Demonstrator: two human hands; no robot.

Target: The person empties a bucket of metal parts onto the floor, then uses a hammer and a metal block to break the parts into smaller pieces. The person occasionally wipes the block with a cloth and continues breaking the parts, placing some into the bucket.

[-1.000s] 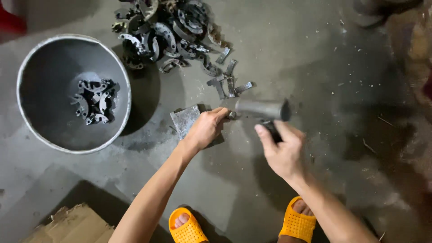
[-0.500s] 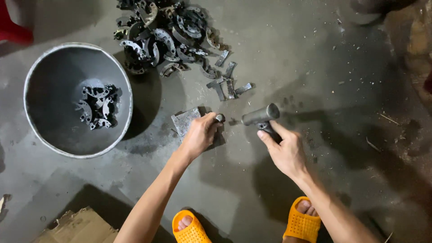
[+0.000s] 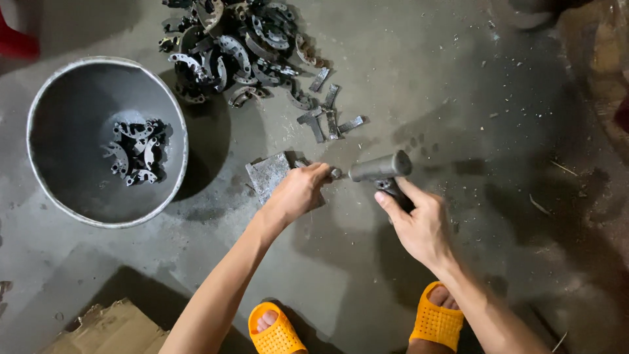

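My left hand (image 3: 299,191) rests on a flat grey metal block (image 3: 268,176) on the concrete floor and pinches a small metal piece (image 3: 333,173) at the block's right edge. My right hand (image 3: 419,221) grips the dark handle of a hammer; its grey cylindrical head (image 3: 380,167) lies level, just right of the small piece. A pile of curved dark metal parts (image 3: 236,46) lies beyond the block. A few flat metal strips (image 3: 327,118) sit between the pile and the block.
A large round grey basin (image 3: 46,118) stands at the left with several metal parts (image 3: 136,152) in its bottom. Torn cardboard (image 3: 105,331) lies at the lower left. My feet in orange sandals (image 3: 275,331) (image 3: 436,321) are near the bottom edge.
The hammer head was lifted and tilted away half a second ago; now it is lowered beside the small piece. My left hand stays on the block.
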